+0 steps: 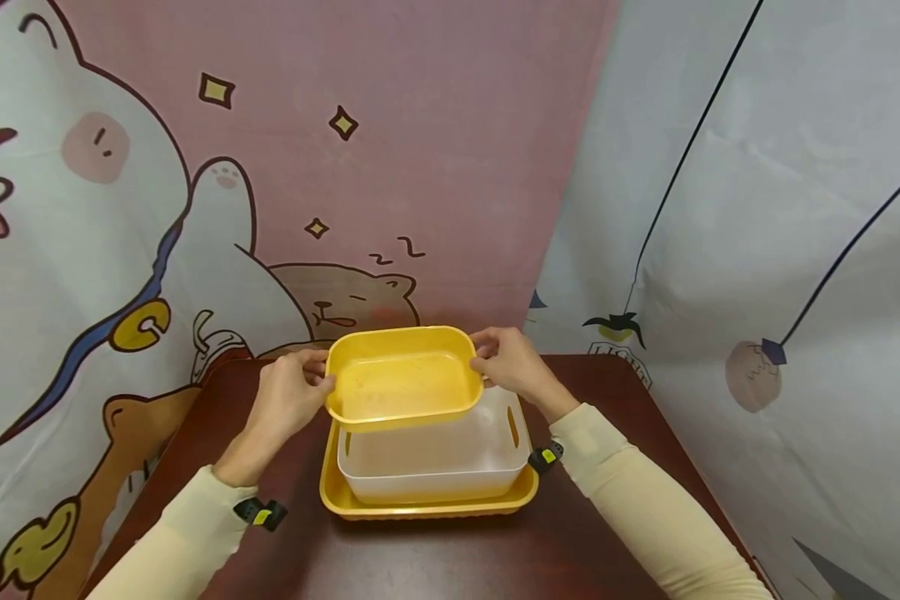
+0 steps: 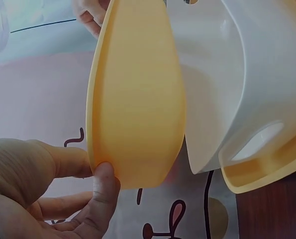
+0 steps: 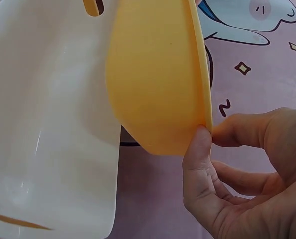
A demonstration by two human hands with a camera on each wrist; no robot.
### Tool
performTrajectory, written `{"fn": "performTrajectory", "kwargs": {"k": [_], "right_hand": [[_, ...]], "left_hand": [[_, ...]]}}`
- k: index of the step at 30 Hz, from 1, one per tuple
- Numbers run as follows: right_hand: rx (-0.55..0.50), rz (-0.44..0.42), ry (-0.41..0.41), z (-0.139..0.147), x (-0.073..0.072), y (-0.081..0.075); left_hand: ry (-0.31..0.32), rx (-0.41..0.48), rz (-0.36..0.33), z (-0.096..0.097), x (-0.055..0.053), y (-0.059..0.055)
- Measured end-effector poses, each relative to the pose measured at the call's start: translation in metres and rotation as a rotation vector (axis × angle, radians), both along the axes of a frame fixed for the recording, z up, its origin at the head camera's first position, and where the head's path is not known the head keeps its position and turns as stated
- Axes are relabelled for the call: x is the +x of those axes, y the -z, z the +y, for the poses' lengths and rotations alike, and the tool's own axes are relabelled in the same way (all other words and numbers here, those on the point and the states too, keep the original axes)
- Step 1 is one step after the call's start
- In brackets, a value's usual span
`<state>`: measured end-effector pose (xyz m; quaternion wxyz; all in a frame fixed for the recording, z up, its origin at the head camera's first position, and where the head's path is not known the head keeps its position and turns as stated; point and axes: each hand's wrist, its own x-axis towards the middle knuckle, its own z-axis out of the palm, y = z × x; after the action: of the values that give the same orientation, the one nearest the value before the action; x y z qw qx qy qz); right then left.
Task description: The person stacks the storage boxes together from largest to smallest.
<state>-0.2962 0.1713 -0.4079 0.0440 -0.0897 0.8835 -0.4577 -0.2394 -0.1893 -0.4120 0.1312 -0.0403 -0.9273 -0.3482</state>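
Note:
A small yellow tray [image 1: 405,379] with rounded corners is held up by its two short ends, its hollow side facing the head camera. My left hand [image 1: 288,396] pinches the left rim between thumb and fingers; the left wrist view shows the thumb on the tray's rim [image 2: 91,144]. At the other end my right hand [image 1: 516,364] pinches the right rim the same way. Below and behind the tray stands a white bin [image 1: 435,486] with slot handles, partly hidden by it. The bin sits inside a larger yellow tray [image 1: 427,512].
A dark reddish-brown table [image 1: 427,562] carries the nested containers near its middle. Close behind it hangs a pink and white cloth [image 1: 450,150] with cartoon animals, and a pale cloth [image 1: 720,250] hangs along the right side.

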Motion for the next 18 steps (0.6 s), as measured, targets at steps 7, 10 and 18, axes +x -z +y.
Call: {"fn": "performTrajectory", "kwargs": {"k": [7,10,18], "right_hand": [[-0.012,-0.024,0.0,0.011,-0.002,0.003],[-0.004,-0.038,0.004,0.015,-0.002,0.004],[0.033,-0.06,0.016,0.024,0.0,0.009]], "left_hand": [[0.016,0.005,-0.023,0.009,-0.003,0.001],[0.02,0.004,-0.035,0.012,-0.004,0.001],[0.035,-0.002,-0.055,0.021,-0.006,0.004]]}}
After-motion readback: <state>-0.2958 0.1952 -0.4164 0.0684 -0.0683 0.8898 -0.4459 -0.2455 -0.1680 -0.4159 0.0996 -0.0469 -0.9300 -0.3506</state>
